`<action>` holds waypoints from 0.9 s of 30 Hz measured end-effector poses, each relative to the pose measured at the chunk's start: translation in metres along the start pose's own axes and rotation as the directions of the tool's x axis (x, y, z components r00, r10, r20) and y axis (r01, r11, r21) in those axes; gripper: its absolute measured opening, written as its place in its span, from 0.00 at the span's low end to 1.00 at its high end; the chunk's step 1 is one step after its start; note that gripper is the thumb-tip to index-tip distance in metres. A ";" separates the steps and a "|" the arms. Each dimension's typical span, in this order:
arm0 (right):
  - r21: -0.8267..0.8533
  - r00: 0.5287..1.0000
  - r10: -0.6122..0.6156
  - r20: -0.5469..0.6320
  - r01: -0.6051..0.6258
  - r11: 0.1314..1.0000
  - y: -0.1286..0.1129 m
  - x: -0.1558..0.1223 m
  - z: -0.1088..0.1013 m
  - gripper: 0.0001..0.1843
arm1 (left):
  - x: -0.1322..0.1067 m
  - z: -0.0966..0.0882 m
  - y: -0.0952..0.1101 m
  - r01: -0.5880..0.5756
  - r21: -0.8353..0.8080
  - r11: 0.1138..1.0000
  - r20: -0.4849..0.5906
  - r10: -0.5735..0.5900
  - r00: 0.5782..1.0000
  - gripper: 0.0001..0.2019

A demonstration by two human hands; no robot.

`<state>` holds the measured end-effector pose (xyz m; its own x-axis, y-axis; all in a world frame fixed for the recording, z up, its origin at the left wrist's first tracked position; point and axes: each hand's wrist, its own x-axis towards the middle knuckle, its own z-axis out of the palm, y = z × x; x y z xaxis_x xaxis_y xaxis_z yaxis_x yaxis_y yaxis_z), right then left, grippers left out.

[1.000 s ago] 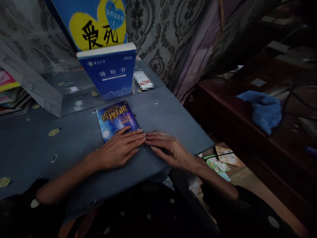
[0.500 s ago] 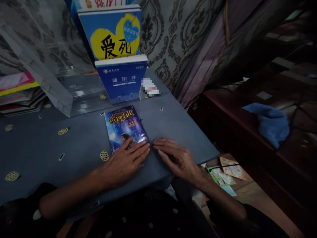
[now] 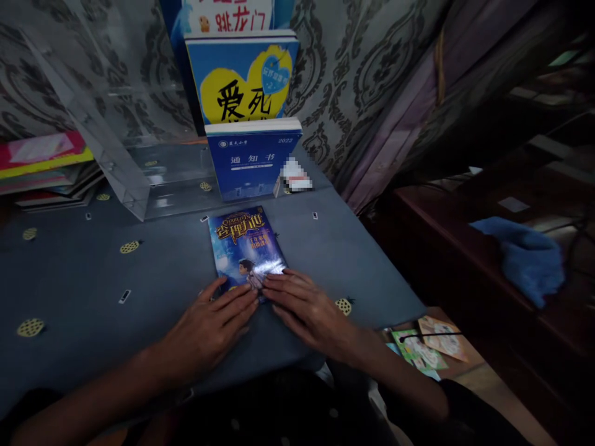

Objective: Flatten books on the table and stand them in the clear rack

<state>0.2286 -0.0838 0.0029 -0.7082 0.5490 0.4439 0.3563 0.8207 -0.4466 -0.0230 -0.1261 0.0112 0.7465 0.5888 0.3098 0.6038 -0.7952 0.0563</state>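
I see the left hand and right hand rest, palms down, at the near edge of the glossy, rectangular blue book with gold lettering, flat on the patterned grey-blue counter. Fingers stretch loosely, clamping nothing; light, even pressure would steady it.

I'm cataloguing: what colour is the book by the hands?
The book is mostly blue with gold lettering; see head view.
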 end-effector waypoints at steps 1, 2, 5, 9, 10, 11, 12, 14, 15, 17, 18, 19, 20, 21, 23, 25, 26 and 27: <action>0.000 1.000 0.010 0.030 -0.010 1.000 0.002 0.004 0.000 0.17 | 0.000 -0.001 -0.002 0.017 -0.010 1.000 0.000 -0.017 1.000 0.18; -0.004 0.998 0.021 0.055 -0.020 1.000 0.005 0.008 0.001 0.18 | 0.000 -0.001 -0.004 0.034 -0.017 0.999 0.000 -0.034 0.999 0.18; -0.037 0.992 0.052 0.117 -0.048 0.998 0.018 0.021 0.005 0.19 | 0.002 -0.001 -0.014 0.101 -0.038 0.994 0.014 -0.100 0.995 0.18; -0.087 0.985 0.103 0.140 -0.092 0.992 0.042 0.041 0.012 0.20 | 0.006 0.000 -0.035 0.217 -0.045 0.975 0.029 -0.216 0.976 0.19; -0.103 0.983 0.130 0.129 -0.117 0.988 0.047 0.046 0.013 0.21 | 0.007 0.001 -0.041 0.257 -0.033 0.966 0.026 -0.256 0.966 0.19; -0.120 0.981 0.159 0.110 -0.145 0.982 0.051 0.050 0.014 0.22 | 0.008 0.002 -0.047 0.306 -0.016 0.952 0.025 -0.306 0.952 0.20; -0.138 0.978 0.189 0.090 -0.176 0.975 0.054 0.054 0.015 0.22 | 0.008 0.003 -0.052 0.363 0.003 0.932 0.021 -0.363 0.931 0.20; -0.176 0.967 0.248 0.049 -0.236 0.956 0.058 0.059 0.017 0.24 | 0.009 0.006 -0.061 0.483 0.029 0.875 0.008 -0.483 0.875 0.22; -0.193 0.962 0.272 0.036 -0.261 0.946 0.058 0.060 0.019 0.25 | 0.009 0.008 -0.064 0.533 0.028 0.845 -0.002 -0.533 0.846 0.22; -0.214 0.951 0.310 0.019 -0.299 0.930 0.059 0.060 0.022 0.26 | 0.009 0.012 -0.067 0.602 -0.028 0.798 -0.022 -0.602 0.798 0.24; -0.215 0.947 0.322 0.016 -0.311 0.926 0.059 0.059 0.024 0.27 | 0.010 0.014 -0.067 0.617 -0.089 0.782 -0.034 -0.621 0.783 0.24; -0.209 0.944 0.329 0.017 -0.318 0.925 0.059 0.058 0.025 0.27 | 0.011 0.015 -0.067 0.621 -0.173 0.765 -0.049 -0.636 0.770 0.24; -0.199 0.943 0.331 0.020 -0.321 0.926 0.059 0.056 0.027 0.27 | 0.012 0.015 -0.066 0.618 -0.279 0.735 -0.061 -0.656 0.752 0.25; -0.189 0.943 0.332 0.023 -0.322 0.928 0.060 0.055 0.028 0.28 | 0.014 0.014 -0.065 0.612 -0.400 0.682 -0.066 -0.687 0.723 0.25; -0.176 0.942 0.336 0.024 -0.326 0.929 0.060 0.053 0.028 0.28 | 0.019 0.012 -0.064 0.581 -0.659 0.478 -0.015 -0.780 0.625 0.27; -0.173 0.940 0.341 0.029 -0.331 0.928 0.059 0.052 0.028 0.28 | 0.026 0.007 -0.063 0.516 -0.842 0.158 0.123 -0.874 0.470 0.30; -0.172 0.939 0.344 0.032 -0.333 0.927 0.058 0.052 0.028 0.29 | 0.031 0.004 -0.063 0.460 -0.888 -0.001 0.197 -0.904 0.379 0.31; -0.170 0.937 0.346 0.035 -0.336 0.926 0.057 0.052 0.027 0.29 | 0.036 0.002 -0.063 0.391 -0.910 -0.136 0.262 -0.921 0.289 0.31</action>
<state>0.1957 -0.0127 -0.0210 -0.5617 0.7934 0.2344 0.6717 0.6027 -0.4307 -0.0337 -0.0547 0.0170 -0.2668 0.9404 -0.2109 -0.0445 0.2066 0.9774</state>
